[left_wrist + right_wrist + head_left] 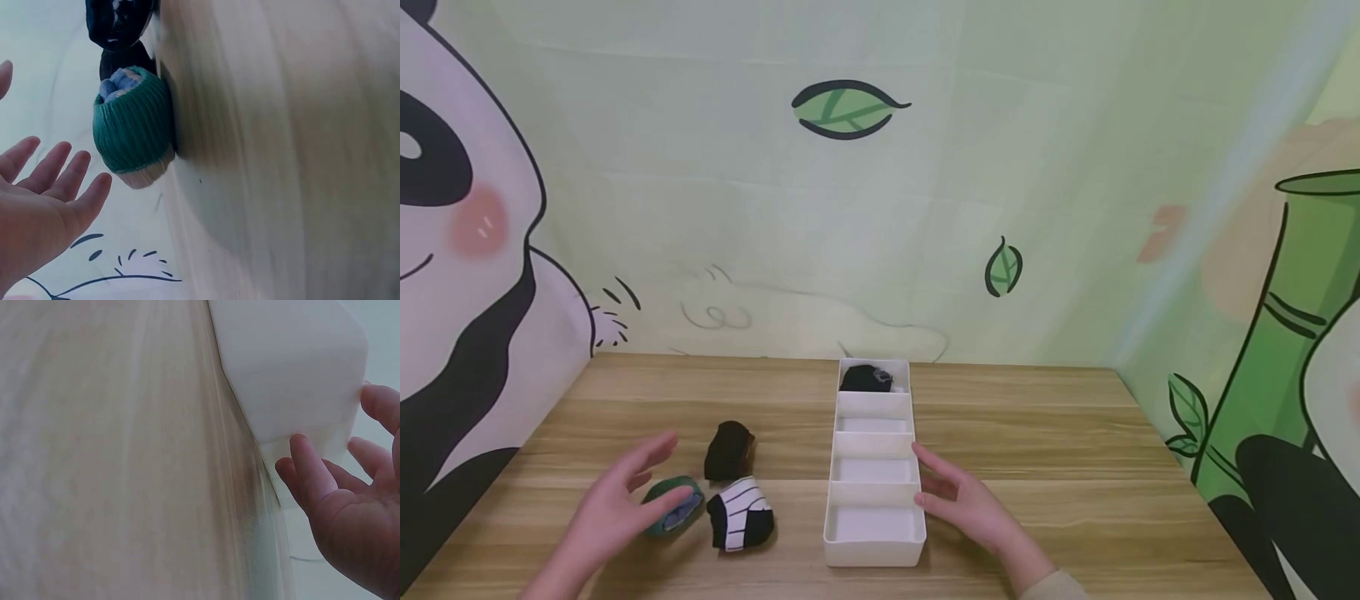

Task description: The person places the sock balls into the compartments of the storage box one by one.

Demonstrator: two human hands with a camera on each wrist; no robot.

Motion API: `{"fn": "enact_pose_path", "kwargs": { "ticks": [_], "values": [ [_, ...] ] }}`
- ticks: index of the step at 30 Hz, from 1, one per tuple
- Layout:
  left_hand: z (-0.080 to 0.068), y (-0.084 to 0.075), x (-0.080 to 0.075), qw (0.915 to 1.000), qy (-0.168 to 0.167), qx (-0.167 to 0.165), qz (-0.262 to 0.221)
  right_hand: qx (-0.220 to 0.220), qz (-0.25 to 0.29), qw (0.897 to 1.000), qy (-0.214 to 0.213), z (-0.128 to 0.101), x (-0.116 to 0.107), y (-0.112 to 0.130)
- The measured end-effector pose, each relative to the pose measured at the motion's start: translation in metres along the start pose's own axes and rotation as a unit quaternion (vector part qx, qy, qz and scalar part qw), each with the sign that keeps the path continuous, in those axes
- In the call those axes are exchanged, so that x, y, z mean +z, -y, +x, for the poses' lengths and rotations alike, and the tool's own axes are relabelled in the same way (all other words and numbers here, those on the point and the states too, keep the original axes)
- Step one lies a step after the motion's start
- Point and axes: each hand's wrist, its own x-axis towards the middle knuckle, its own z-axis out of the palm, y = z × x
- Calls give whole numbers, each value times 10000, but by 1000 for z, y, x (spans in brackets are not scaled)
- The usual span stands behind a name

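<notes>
The left hand (613, 508) is held open, fingers spread, just beside the green rolled sock (672, 505) lying on the wooden surface (1075, 467); nothing is grasped. Near it, a black sock bundle (728, 450) and a black-and-white striped one (741, 513) are seen. The right hand (966, 500) is relaxed, its fingers laid against the white divided organizer (874, 546), whose far compartment holds a black sock (865, 378).

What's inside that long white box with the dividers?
The box has four compartments. The farthest one holds a black sock bundle with a bit of white showing. The other three look empty, though the near walls hide part of each floor.
</notes>
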Motion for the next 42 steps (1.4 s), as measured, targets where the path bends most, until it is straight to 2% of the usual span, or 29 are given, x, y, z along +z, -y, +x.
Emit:
{"fn": "enact_pose_path", "kwargs": {
  "ticks": [9,17,22,29,36,42],
  "values": [
    [-3,5,-3,9986,491,-172,123,-25,-45,10000,-18,0,0,-1],
    [-6,9,0,9987,490,6,120,13,60,10000,3,1,-1,-2],
    [-7,11,1,9983,573,-72,55,1,3,10000,-19,2,-1,-1],
    [-5,19,0,9946,956,-386,105,-103,93,9999,63,1,0,3],
    [-4,32,0,9941,1016,-345,179,-85,78,9999,48,1,0,5],
    [-4,35,-1,9926,1135,-357,233,-60,62,10000,40,1,0,2]
  ]
}}
